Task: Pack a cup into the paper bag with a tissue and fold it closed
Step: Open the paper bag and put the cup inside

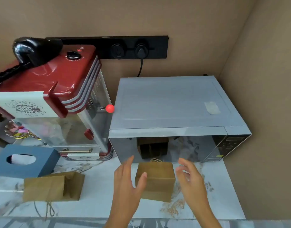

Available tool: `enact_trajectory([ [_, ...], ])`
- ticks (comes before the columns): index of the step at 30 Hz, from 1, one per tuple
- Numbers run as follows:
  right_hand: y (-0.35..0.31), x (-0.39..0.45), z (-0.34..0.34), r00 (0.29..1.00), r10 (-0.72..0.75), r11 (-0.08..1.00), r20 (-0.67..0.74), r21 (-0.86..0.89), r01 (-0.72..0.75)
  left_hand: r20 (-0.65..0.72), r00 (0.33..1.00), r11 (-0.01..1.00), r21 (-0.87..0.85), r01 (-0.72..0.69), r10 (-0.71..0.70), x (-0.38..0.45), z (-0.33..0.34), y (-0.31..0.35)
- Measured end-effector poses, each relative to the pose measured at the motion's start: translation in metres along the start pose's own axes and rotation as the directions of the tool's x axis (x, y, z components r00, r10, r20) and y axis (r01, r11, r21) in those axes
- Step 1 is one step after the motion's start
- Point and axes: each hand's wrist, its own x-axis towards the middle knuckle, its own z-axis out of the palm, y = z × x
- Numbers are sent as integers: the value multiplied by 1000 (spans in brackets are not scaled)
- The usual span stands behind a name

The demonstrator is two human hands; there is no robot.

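**Countertop holdings, largest to smallest**

1. Marble-patterned counter (98, 204): pale with tan veining; its near edge and left end are cut off by the frame.
2. Silver microwave (176, 102): stands against the wall at the right. A patch of tape or a worn label lies on its top, unreadable. The mirrored door reflects a bag; the control-panel lettering is too small to make out.
3. Red popcorn machine (59, 89): left of the microwave, partly cut off at the left edge. A white panel carries a comic-burst graphic whose word is too blurred to read with certainty. A red ball knob juts toward the microwave. A glossy black object rests on its top, identity unclear.
4. Black socket strip (115, 48): wall-mounted, one plug inserted, cord dropping behind the microwave.
5. Blue tissue box (26, 162): oval opening, white tissue showing inside.
6. Flat paper bag (54, 188): lying on its side, twine handles trailing toward the counter edge.
7. Upright paper bag (156, 180): standing just before the microwave door, top folded over, handle loop peeking behind. Contents hidden; no cup can be seen.
8. Left hand (126, 183): fingers spread, holding nothing, thumb at the bag's left edge; contact uncertain.
9. Right hand (190, 180): spread and empty, beside the bag's right side, motion-blurred.
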Motion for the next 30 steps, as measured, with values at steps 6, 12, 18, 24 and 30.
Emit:
enact_trajectory([
  [6, 15, 27, 13, 913, 384, 857, 140, 315, -409, 193, 951, 961, -89, 262, -242, 9, 13, -7],
  [12, 10, 19, 6, 878, 353, 741, 322, 477, -473, 182, 966, 971, -118, 208, -184, 11, 9, -2],
  [18, 1, 4, -6, 867, 232, 714, 441, 529, -460, 107, 990, 991, -89, 100, -90, 10, 8, 9],
  [24, -10, -10, -8, 859, 76, 802, 506, 482, -354, 83, 996, 999, 52, 11, -16, 6, 13, 18],
  [30, -17, -20, 1, 844, 36, 808, 535, 482, -339, 345, 921, 907, -305, 292, -181, -2, 12, 32],
])
